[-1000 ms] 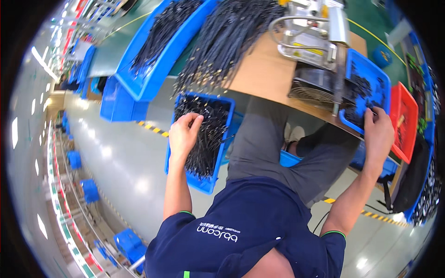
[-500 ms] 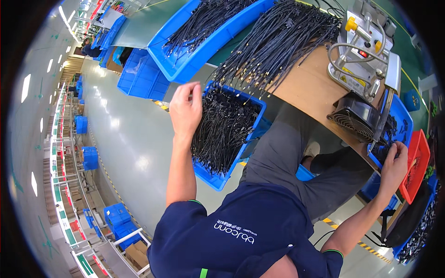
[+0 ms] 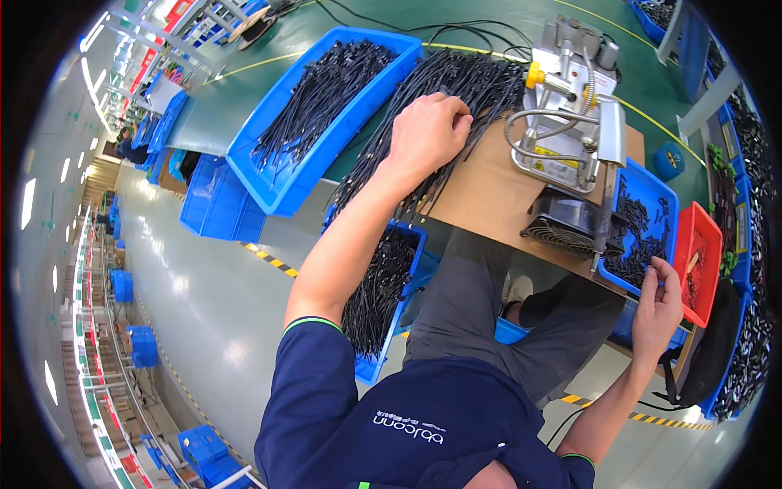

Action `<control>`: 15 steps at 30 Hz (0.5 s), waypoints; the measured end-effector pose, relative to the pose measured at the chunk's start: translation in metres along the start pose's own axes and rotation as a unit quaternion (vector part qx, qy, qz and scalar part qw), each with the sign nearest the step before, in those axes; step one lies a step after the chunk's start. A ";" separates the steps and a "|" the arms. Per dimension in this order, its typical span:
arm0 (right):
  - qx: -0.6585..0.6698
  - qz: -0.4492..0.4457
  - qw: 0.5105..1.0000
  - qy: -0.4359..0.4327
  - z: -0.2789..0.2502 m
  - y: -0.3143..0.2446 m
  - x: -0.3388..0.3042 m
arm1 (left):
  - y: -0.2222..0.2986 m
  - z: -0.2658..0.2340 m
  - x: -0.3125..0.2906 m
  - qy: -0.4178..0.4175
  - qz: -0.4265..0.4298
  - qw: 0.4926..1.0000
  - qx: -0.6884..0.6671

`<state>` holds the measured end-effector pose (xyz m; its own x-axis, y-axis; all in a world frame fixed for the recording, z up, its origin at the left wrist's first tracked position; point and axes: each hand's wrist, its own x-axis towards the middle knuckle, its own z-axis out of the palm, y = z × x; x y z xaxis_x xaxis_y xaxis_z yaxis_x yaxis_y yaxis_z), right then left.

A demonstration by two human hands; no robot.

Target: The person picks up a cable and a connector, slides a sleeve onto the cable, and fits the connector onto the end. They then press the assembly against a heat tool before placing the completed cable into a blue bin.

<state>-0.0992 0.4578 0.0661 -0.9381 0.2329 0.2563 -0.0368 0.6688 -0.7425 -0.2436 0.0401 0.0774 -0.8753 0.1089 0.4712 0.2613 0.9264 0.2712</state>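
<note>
My left hand [image 3: 428, 137] is over a spread of black cables [image 3: 481, 85] on the table, fingers curled in with the thumb alongside. Whatever it may hold is hidden. On the right, my right hand [image 3: 661, 303] is at the near rim of a blue tray [image 3: 669, 213] of small black pieces [image 3: 631, 213]. Its thumb and fingertips are drawn together; anything between them is too small to make out. Next to that tray stands a metal bench machine [image 3: 562, 122] with a yellow knob and a flexible metal hose. A black fan [image 3: 566, 220] sits in front of it.
A long blue bin [image 3: 273, 183] of black cables lies left of the spread. Below the table edge, another blue bin [image 3: 371, 373] holds more cables. A red tray [image 3: 707, 236] is beside the blue tray. Cardboard [image 3: 481, 191] covers part of the table.
My left hand has moved up and right, from above the lower bin to the cable spread. My right hand stays by the small black pieces. The whole view has shifted.
</note>
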 end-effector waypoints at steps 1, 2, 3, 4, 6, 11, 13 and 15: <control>0.016 0.024 1.000 -0.002 -0.001 -0.003 -0.002 | 0.000 0.009 0.009 -0.013 -0.017 1.000 0.007; 0.064 0.000 0.998 0.024 0.005 0.003 -0.005 | -0.002 0.016 0.018 -0.021 -0.030 0.999 0.024; 0.064 0.001 0.997 0.030 0.004 0.003 -0.007 | 0.001 0.021 0.025 -0.020 -0.024 0.999 0.023; 0.059 0.012 0.998 0.024 0.003 0.001 -0.011 | 0.003 0.025 0.031 -0.030 -0.045 0.997 0.051; 0.032 0.038 0.999 0.012 -0.001 -0.007 -0.017 | 0.007 0.031 0.045 -0.039 -0.061 0.994 0.079; 0.032 0.069 0.997 0.019 -0.007 0.001 -0.029 | 0.006 0.023 0.067 -0.133 -0.186 0.973 0.034; 0.081 0.044 0.995 0.033 -0.004 0.002 -0.031 | -0.010 0.020 0.067 -0.102 -0.201 0.973 -0.041; 0.080 0.061 0.995 0.027 -0.005 0.002 -0.033 | -0.021 0.011 0.069 -0.147 -0.262 0.896 -0.325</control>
<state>-0.0665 0.4545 0.0594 -0.9190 0.3463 0.1884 0.0176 0.5136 -0.8579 -0.3137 0.0324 0.0946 -0.9917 -0.1005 -0.0805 -0.1193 0.4820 0.8680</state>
